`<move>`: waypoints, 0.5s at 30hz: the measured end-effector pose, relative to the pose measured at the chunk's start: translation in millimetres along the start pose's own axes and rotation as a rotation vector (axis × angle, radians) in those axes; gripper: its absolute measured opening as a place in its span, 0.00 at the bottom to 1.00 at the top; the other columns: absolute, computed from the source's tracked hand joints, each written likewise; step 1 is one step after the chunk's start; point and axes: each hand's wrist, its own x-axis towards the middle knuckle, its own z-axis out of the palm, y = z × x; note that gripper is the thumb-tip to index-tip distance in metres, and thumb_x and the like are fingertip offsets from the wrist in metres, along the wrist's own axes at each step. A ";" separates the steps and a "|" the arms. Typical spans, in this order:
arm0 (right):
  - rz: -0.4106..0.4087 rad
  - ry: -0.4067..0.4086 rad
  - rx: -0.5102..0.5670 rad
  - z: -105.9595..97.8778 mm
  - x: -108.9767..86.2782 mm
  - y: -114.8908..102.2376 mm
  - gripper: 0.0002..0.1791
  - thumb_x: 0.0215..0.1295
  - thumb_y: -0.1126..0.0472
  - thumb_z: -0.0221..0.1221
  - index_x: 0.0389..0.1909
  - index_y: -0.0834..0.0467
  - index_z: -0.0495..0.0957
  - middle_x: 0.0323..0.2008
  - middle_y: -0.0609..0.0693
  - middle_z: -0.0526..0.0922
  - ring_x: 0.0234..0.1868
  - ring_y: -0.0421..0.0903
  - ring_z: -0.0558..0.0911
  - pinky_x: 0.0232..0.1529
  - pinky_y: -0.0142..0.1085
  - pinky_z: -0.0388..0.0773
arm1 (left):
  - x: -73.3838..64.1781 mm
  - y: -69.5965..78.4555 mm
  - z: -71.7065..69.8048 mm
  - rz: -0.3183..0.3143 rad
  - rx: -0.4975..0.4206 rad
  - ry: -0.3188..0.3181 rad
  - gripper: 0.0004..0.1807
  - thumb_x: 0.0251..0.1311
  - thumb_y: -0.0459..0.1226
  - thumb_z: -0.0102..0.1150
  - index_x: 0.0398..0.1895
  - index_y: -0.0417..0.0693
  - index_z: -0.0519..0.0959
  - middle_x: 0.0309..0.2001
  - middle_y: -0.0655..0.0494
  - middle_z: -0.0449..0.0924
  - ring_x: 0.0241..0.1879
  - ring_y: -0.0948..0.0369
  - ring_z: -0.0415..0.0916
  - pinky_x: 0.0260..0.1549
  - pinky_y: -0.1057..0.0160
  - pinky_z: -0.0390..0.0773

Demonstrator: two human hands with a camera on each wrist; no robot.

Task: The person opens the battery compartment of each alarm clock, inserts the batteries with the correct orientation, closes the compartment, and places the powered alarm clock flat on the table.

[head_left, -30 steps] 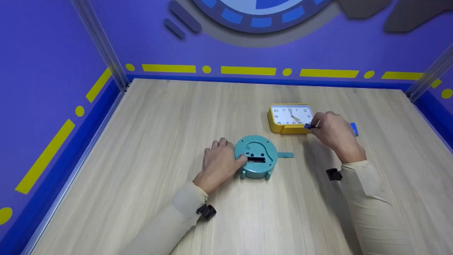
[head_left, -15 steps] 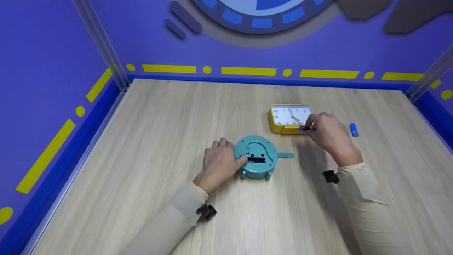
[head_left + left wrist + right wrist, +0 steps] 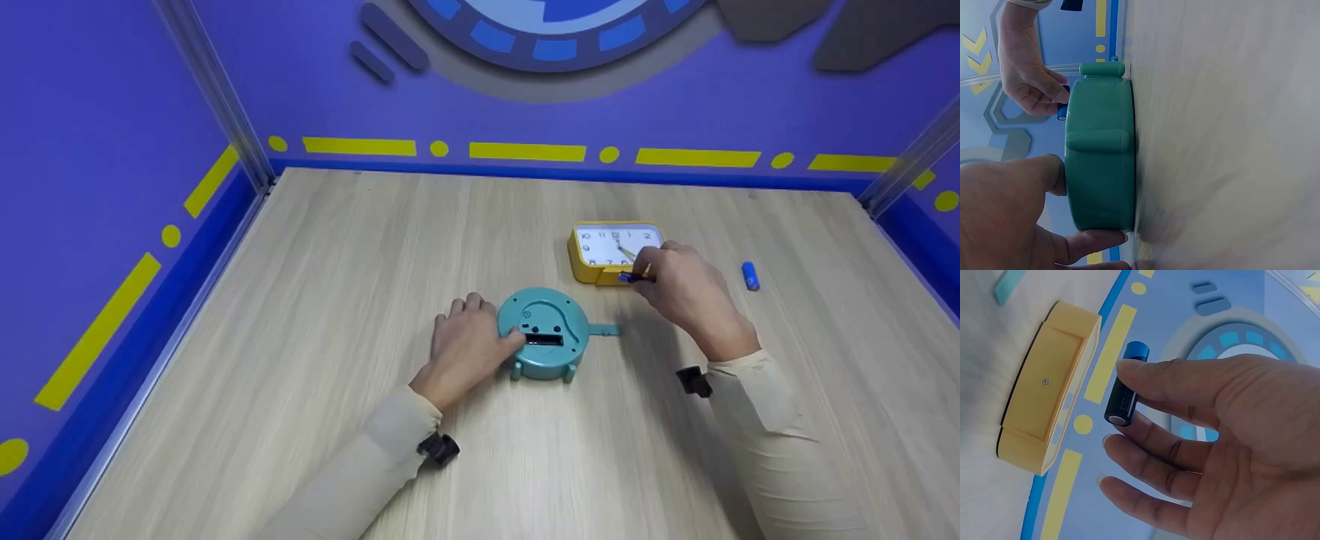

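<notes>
1. Left forearm in from lower left, beige sleeve (image 3: 375, 457); my left grip (image 3: 469, 341) low, fingers pointing away from me.
2. Left state: holding the teal clock (image 3: 544, 320), thumb on its upturned back beside the dark slot (image 3: 546, 340), index finger against its side wall.
3. Right forearm in from lower right; my right grip (image 3: 686, 289) raised off the surface (image 3: 360, 285), wrist bent, reaching inward over the near right corner of the yellow clock (image 3: 604, 247).
4. Right state: pinching the dark battery (image 3: 1120, 402) with its blue end up in the right wrist view; remaining fingers spread, loosely bent.
5. Teal clock lies back up, near the middle; teal strip (image 3: 606, 330) at its right edge.
6. Blue battery (image 3: 751, 276) on the surface, right of the yellow clock.
7. Writing: yellow clock's dial reads 7 to 12, 1, 2; my right grip covers the lower-right numerals. Dark battery has print, too small to read.
</notes>
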 end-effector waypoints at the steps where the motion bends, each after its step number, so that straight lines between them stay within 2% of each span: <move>1: -0.001 -0.002 0.001 0.1 -0.2 -1.2 0.08 0.65 0.70 0.70 0.42 0.68 0.85 0.39 0.66 0.81 0.41 0.62 0.81 0.40 0.55 0.79 | 0.0 0.0 -0.2 -0.001 0.001 -0.002 0.23 0.67 0.52 0.58 0.46 0.40 0.81 0.45 0.50 0.74 0.43 0.52 0.68 0.45 0.49 0.73; 7: -0.011 -0.018 0.007 1.8 -2.5 -8.6 0.08 0.66 0.70 0.69 0.45 0.68 0.85 0.42 0.66 0.82 0.43 0.61 0.80 0.41 0.54 0.80 | -0.2 -0.4 -0.3 -0.002 -0.002 -0.008 0.23 0.67 0.52 0.59 0.48 0.40 0.82 0.46 0.49 0.75 0.44 0.52 0.68 0.45 0.49 0.73; 15: -0.052 -0.034 -0.003 3.4 -4.0 -18.3 0.09 0.66 0.70 0.70 0.46 0.68 0.85 0.43 0.66 0.84 0.41 0.60 0.81 0.39 0.51 0.81 | 0.0 -0.7 -0.6 0.001 -0.012 -0.005 0.24 0.68 0.52 0.60 0.48 0.40 0.82 0.46 0.49 0.75 0.44 0.52 0.68 0.45 0.50 0.73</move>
